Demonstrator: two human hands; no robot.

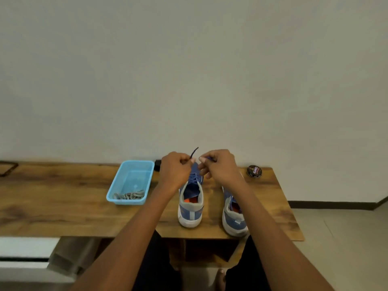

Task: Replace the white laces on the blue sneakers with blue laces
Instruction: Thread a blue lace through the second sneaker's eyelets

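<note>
Left hand (175,168) and right hand (218,165) each pinch an end of the dark blue lace (194,152) above the left blue-and-grey mesh sneaker (190,208); draw both ends evenly before tying.

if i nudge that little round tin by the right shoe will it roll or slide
The round tin lies flat on the wooden table, so it would probably slide, not roll. It looks small and likely light. It sits near the table's far edge, so a hard push might send it off.

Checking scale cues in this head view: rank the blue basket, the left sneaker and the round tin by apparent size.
1. blue basket
2. left sneaker, though it lies nearer the camera, so this is unsure
3. round tin, clearly smallest
</note>
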